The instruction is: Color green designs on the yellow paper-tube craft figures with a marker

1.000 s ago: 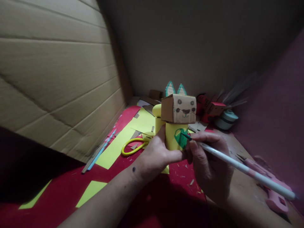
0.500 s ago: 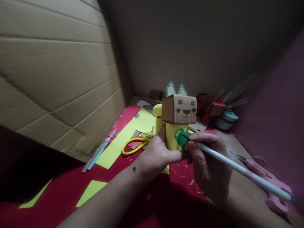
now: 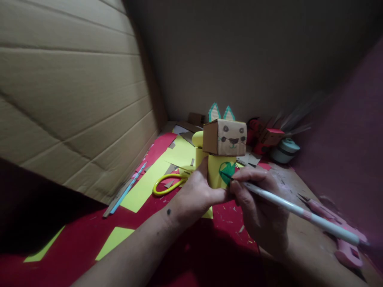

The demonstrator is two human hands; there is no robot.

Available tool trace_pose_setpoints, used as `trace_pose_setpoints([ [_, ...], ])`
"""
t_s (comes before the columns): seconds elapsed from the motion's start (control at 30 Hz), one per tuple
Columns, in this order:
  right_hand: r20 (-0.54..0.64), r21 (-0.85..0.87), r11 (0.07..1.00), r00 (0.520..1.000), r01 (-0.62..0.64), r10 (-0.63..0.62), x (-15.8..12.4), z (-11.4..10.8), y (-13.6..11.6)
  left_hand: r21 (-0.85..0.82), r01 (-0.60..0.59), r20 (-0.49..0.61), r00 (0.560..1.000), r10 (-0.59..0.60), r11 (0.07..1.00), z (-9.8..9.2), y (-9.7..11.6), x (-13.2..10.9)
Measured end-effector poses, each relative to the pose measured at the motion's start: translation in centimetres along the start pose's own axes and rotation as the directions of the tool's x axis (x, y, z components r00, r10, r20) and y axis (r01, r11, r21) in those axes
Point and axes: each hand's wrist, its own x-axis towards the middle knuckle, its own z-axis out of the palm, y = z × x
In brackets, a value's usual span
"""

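My left hand [image 3: 199, 189] is wrapped round the yellow body of a cardboard animal figure [image 3: 214, 171], its thumb along the lower edge. The figure has a brown box head with a drawn face, and two pointed ears edged in teal. In my right hand [image 3: 257, 203] is a long white marker [image 3: 293, 207], pinched near its tip. That tip touches a green heart [image 3: 227, 171] on the front of the body, mostly coloured in. Part of the heart's left side shows yellow inside the outline. Yellow-handled scissors [image 3: 169, 184] lie beside my left wrist, their blades partly hidden.
Red sheet and yellow paper strips [image 3: 146, 185] cover the table among scattered scraps. A large cardboard panel [image 3: 74, 91] leans at the left. To the right lie a pink glue gun [image 3: 335, 223], a pale green round container [image 3: 285, 151] and a red box figure [image 3: 269, 139].
The marker tip has moved slightly left and down over the heart, my right hand with it. More green fills the heart. The figure has shifted a touch left.
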Motion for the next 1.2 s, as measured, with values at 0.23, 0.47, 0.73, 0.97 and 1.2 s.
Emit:
trace_pose_setpoints([
  [0.23,-0.051,-0.003,0.999,0.998,-0.033,0.033,-0.13,0.08,0.04,-0.018,0.017,0.001,1.000,-0.016,1.000,0.08,0.05,-0.14],
  [0.47,-0.106,0.021,0.998,0.993,-0.058,0.060,-0.02,0.36,0.12,-0.056,0.021,0.007,1.000,-0.020,0.998,0.15,0.01,-0.15],
  [0.73,-0.106,0.032,0.998,0.992,-0.060,0.063,-0.09,0.37,0.05,-0.032,0.027,-0.007,1.000,-0.027,0.999,0.13,0.12,-0.27],
  [0.97,-0.080,0.006,0.999,0.995,-0.053,0.053,-0.09,0.28,-0.03,-0.019,0.032,-0.001,0.999,-0.032,0.999,0.04,0.16,-0.10],
  [1.2,-0.116,0.016,0.998,0.991,-0.060,0.062,-0.18,0.35,-0.12,-0.044,0.018,0.012,1.000,-0.017,0.999,0.08,-0.08,-0.18],
])
